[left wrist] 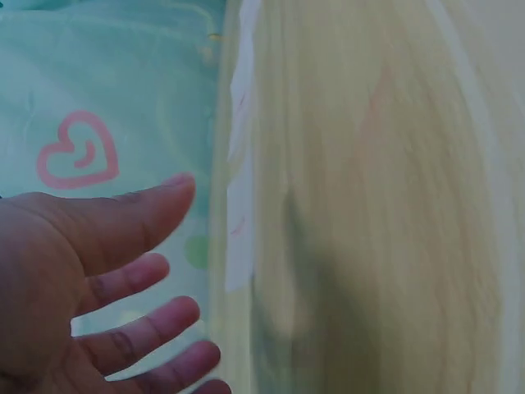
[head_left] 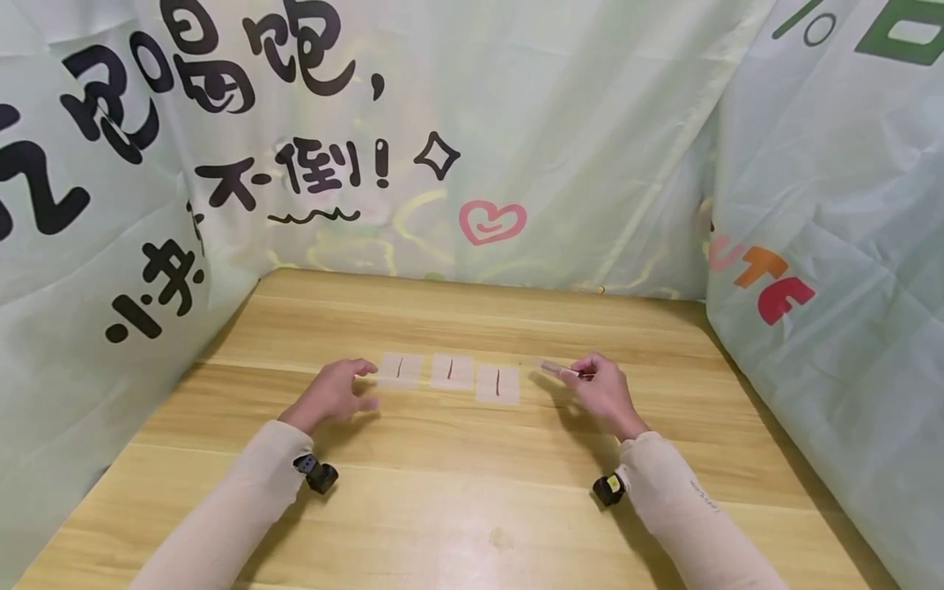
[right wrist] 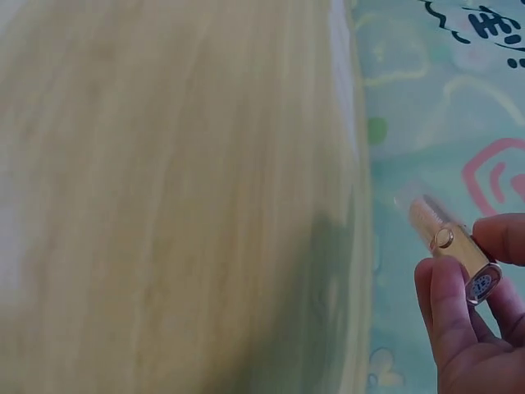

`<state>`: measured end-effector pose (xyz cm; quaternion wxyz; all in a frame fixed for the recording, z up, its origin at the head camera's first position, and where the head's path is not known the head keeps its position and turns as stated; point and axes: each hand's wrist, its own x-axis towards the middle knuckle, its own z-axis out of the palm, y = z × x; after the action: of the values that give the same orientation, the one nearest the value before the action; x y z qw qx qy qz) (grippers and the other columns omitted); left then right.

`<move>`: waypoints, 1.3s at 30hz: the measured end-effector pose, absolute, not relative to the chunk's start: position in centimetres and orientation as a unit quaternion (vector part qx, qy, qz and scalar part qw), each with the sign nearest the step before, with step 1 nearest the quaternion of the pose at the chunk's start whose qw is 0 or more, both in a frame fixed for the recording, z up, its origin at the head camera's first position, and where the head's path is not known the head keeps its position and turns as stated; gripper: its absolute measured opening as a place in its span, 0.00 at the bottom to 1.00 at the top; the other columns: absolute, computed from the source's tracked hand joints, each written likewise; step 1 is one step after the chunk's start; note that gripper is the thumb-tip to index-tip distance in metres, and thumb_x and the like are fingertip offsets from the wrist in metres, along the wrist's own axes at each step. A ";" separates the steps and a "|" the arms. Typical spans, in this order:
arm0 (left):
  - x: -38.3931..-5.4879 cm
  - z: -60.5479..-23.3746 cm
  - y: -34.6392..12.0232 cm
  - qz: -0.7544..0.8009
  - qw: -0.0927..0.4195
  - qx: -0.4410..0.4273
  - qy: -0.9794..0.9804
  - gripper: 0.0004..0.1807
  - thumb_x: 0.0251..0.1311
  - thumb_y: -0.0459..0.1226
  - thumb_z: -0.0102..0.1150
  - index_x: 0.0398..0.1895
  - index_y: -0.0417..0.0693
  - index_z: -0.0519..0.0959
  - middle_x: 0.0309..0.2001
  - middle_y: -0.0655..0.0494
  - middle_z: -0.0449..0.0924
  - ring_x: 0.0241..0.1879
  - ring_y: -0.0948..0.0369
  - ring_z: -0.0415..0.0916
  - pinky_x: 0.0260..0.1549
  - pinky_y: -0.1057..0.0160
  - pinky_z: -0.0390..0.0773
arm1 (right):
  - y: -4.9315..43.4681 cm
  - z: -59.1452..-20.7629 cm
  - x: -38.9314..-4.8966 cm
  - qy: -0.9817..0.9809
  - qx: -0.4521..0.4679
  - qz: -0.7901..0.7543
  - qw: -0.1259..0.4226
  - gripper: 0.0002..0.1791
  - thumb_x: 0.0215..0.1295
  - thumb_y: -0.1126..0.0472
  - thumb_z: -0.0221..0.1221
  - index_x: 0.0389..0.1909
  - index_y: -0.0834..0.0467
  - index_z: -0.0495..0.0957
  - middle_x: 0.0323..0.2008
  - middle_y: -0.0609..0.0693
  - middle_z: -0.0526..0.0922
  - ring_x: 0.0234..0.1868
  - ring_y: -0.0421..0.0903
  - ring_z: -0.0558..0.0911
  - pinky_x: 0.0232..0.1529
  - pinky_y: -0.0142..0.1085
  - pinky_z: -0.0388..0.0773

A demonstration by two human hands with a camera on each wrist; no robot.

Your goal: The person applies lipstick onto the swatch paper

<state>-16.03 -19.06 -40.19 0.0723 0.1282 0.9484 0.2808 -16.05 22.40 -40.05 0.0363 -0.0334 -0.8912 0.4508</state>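
Observation:
Three pale square slips lie in a row on the table, each with one dark red upright stroke: the left slip [head_left: 389, 378], the middle slip [head_left: 460, 373] and the right slip [head_left: 487, 395], set slightly nearer. Just left of the row, my left hand [head_left: 335, 392] hovers with thumb and fingers spread, holding nothing. On the other side, my right hand [head_left: 606, 395] pinches a slim lipstick tube [right wrist: 457, 243] between thumb and fingers. Its clear end points toward the slips, and the gold-toned end with a round label faces the right wrist camera.
The wooden table [head_left: 442, 475] has a printed fabric curtain [head_left: 575, 164] standing along its back and both sides. A black wrist camera [head_left: 319, 475] sits on the left sleeve, another camera [head_left: 608, 489] on the right one.

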 end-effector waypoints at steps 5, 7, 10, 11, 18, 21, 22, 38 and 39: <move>-15.6 -40.4 -19.5 0.267 0.103 0.124 0.950 0.33 0.50 0.41 0.74 0.58 0.37 0.73 0.57 0.32 0.72 0.58 0.37 0.67 0.58 0.40 0.67 | 22.6 -40.5 -16.2 -0.904 -0.036 0.424 0.038 0.14 0.64 0.56 0.63 0.40 0.64 0.76 0.37 0.57 0.80 0.36 0.51 0.78 0.34 0.38 0.76; -15.6 -40.5 -19.7 0.260 0.110 0.127 0.951 0.33 0.49 0.42 0.75 0.57 0.37 0.74 0.56 0.32 0.72 0.58 0.36 0.67 0.58 0.40 0.68 | 22.6 -40.6 -16.3 -0.910 -0.033 0.411 0.041 0.14 0.63 0.57 0.63 0.40 0.64 0.76 0.38 0.58 0.81 0.38 0.52 0.79 0.36 0.40 0.77; -15.5 -40.6 -19.7 0.253 0.118 0.129 0.952 0.33 0.49 0.42 0.75 0.57 0.37 0.74 0.57 0.31 0.72 0.58 0.37 0.67 0.58 0.41 0.68 | 22.6 -40.8 -16.4 -0.921 -0.026 0.387 0.048 0.13 0.63 0.57 0.63 0.38 0.64 0.77 0.37 0.58 0.82 0.39 0.53 0.79 0.40 0.44 0.77; -15.5 -40.6 -19.7 0.251 0.119 0.129 0.952 0.33 0.49 0.42 0.75 0.57 0.37 0.74 0.57 0.31 0.72 0.58 0.36 0.67 0.58 0.41 0.67 | 22.6 -40.8 -16.5 -0.924 -0.023 0.379 0.049 0.13 0.63 0.58 0.63 0.38 0.65 0.77 0.37 0.59 0.82 0.38 0.53 0.79 0.40 0.44 0.77; -15.5 -40.5 -19.8 0.241 0.130 0.123 0.954 0.34 0.48 0.42 0.75 0.57 0.38 0.75 0.59 0.31 0.70 0.60 0.36 0.65 0.60 0.40 0.65 | 22.1 -40.5 -16.8 -0.942 -0.007 0.335 0.034 0.10 0.60 0.62 0.65 0.33 0.64 0.75 0.30 0.56 0.80 0.29 0.50 0.77 0.29 0.39 0.74; -15.3 -40.5 -19.7 0.233 0.139 0.121 0.955 0.33 0.48 0.43 0.76 0.57 0.38 0.75 0.60 0.31 0.69 0.61 0.36 0.64 0.61 0.40 0.64 | 21.9 -40.6 -17.0 -0.949 -0.001 0.315 0.009 0.11 0.58 0.62 0.66 0.32 0.63 0.74 0.28 0.54 0.78 0.30 0.50 0.76 0.30 0.38 0.73; -15.3 -40.6 -19.7 0.229 0.141 0.123 0.955 0.33 0.48 0.43 0.76 0.57 0.38 0.75 0.60 0.31 0.69 0.61 0.36 0.63 0.61 0.40 0.64 | 21.8 -40.7 -17.1 -0.951 0.001 0.310 -0.001 0.11 0.58 0.62 0.66 0.32 0.63 0.73 0.29 0.54 0.78 0.30 0.50 0.76 0.30 0.38 0.73; -14.6 -40.6 -19.3 0.201 0.134 0.121 0.963 0.33 0.43 0.40 0.78 0.55 0.42 0.77 0.58 0.36 0.67 0.58 0.39 0.62 0.57 0.41 0.68 | 20.7 -40.8 -17.2 -0.947 -0.016 0.310 -0.087 0.22 0.56 0.58 0.68 0.39 0.63 0.64 0.33 0.59 0.74 0.32 0.51 0.74 0.28 0.36 0.71; -14.5 -40.6 -19.2 0.202 0.135 0.120 0.963 0.33 0.43 0.40 0.78 0.55 0.43 0.77 0.58 0.36 0.67 0.59 0.39 0.62 0.57 0.41 0.69 | 20.6 -40.8 -17.2 -0.945 -0.018 0.313 -0.091 0.23 0.56 0.58 0.68 0.39 0.63 0.63 0.33 0.59 0.73 0.31 0.51 0.74 0.27 0.35 0.71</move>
<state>-14.53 -19.24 -40.64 0.1346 0.1196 0.9627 0.2019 -17.24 20.63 -40.81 -0.0914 -0.0182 -0.9451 0.3132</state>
